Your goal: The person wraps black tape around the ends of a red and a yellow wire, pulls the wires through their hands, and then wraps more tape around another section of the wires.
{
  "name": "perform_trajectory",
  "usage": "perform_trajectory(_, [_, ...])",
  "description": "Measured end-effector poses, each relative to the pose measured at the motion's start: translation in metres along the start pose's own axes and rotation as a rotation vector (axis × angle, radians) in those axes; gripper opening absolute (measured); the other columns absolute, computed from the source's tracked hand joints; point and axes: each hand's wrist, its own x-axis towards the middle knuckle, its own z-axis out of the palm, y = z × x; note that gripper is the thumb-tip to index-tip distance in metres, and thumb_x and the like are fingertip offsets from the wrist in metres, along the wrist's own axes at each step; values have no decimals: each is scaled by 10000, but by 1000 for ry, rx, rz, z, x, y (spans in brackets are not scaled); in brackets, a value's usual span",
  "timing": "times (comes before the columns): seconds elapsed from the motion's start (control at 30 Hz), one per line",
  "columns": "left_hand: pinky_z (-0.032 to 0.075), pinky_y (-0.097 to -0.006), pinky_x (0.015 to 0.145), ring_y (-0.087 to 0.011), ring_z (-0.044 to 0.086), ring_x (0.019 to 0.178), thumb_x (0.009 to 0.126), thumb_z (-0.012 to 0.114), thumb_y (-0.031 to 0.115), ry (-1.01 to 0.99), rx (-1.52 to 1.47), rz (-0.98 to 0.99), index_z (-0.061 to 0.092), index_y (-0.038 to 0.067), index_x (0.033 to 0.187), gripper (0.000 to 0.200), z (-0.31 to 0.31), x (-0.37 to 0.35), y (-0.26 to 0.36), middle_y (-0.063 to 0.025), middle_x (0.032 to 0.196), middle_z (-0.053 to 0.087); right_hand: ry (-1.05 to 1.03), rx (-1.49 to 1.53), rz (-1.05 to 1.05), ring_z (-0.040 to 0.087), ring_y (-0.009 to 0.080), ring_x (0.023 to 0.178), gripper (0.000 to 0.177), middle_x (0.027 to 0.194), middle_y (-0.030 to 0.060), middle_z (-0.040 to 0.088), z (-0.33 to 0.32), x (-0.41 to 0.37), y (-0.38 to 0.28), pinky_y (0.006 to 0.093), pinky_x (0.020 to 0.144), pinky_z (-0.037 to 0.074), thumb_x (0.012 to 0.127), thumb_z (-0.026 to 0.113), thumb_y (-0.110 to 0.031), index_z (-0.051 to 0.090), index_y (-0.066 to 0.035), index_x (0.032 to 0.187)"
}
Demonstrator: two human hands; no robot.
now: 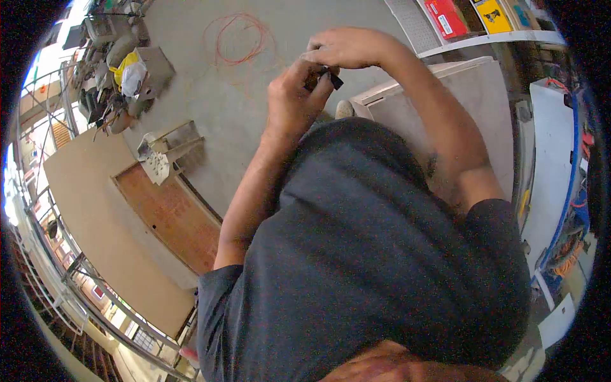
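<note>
My left hand (296, 94) is raised in front of my body, its thumb and fingers closed around a small dark object (337, 81). A black, square-edged end of that object sticks out past the thumb; its kind cannot be made out. My right hand (350, 48) reaches across from the right and meets the left one at the fingertips, just above the object. Its fingers are bent and closed together. Whatever lies between them is hidden.
A coil of thin red wire (240, 39) lies on the floor ahead. Stacked boards (108, 223) stand at left, near a small wooden stool (181, 143). Piled clutter (118, 70) is farther back. At right are a large panel (464, 95) and a shelf (484, 39) with boxes.
</note>
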Motion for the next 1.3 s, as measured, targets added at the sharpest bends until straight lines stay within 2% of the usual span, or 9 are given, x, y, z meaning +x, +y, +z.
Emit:
perform_trajectory(0.03, [522, -317, 593, -206, 656, 623, 761, 706, 88, -14, -17, -15, 634, 16, 835, 126, -1, 0, 2, -127, 714, 654, -294, 204, -1, 627, 185, 798, 385, 855, 100, 658, 0, 7, 2, 324, 744, 503, 881, 563, -338, 614, -17, 1089])
perform_trajectory(0.27, [517, -312, 645, -211, 652, 677, 805, 683, 81, -93, -68, 151, 679, 34, 982, 183, -2, -8, -9, -117, 782, 664, -302, 512, 0, 627, 213, 729, 487, 918, 105, 687, 17, 8, 20, 365, 647, 495, 756, 676, -331, 631, 20, 1091])
perform_trajectory(0.37, [518, -304, 655, -220, 659, 695, 826, 665, 48, -55, -66, 104, 687, 43, 1000, 175, 1, -13, -8, -126, 792, 669, -178, 682, 104, 625, 232, 831, 578, 994, 130, 672, 18, 12, 26, 355, 763, 485, 692, 707, -268, 593, 9, 1187])
perform_trajectory(0.43, [520, -295, 669, -207, 664, 727, 846, 657, 41, -41, -75, -29, 695, 40, 995, 153, -1, -18, -5, -128, 810, 679, 5, 694, 14, 527, 198, 1073, 576, 1064, 111, 612, 20, 14, 28, 331, 968, 360, 735, 666, -211, 542, -26, 1266])
perform_trajectory(0.53, [522, -291, 685, -168, 660, 757, 854, 668, 65, -70, -112, -147, 700, 27, 970, 126, -1, -24, -9, -109, 830, 692, -21, 872, 67, 474, 207, 1149, 581, 1126, 125, 592, 18, 7, 18, 312, 1028, 274, 721, 664, -204, 550, -29, 1263])
perform_trajectory(0.87, [468, -263, 563, -111, 598, 645, 863, 610, 89, 48, -456, -297, 609, -55, 970, 180, -5, -10, -37, -78, 725, 649, 93, 802, -118, 573, 171, 992, 565, 1016, 103, 634, 5, -56, -43, 302, 895, 421, 829, 644, -217, 462, -10, 1323])
perform_trajectory(0.97, [322, -233, 458, -69, 385, 497, 878, 542, 147, -75, -769, -753, 594, -33, 981, 214, -32, 7, -15, 14, 628, 485, 200, 720, -91, 600, 150, 922, 557, 985, 106, 648, 19, -78, -40, 295, 838, 465, 866, 635, -205, 419, 4, 1335])
perform_trajectory(1.07, [376, -229, 485, -77, 450, 516, 867, 598, 123, -107, -902, -785, 601, -19, 981, 183, -36, 9, -13, -8, 666, 547, 286, 689, -62, 598, 152, 948, 551, 1018, 123, 649, 49, -78, -25, 301, 883, 461, 850, 654, -158, 425, 0, 1325])
perform_trajectory(1.3, [469, -229, 597, -84, 566, 628, 820, 711, 77, 112, -611, -245, 630, 4, 914, 144, -12, 5, -17, -24, 743, 635, 646, 714, -246, 597, 162, 1005, 425, 1011, 101, 649, 57, -77, -9, 317, 926, 454, 835, 663, -93, 512, 13, 1219])
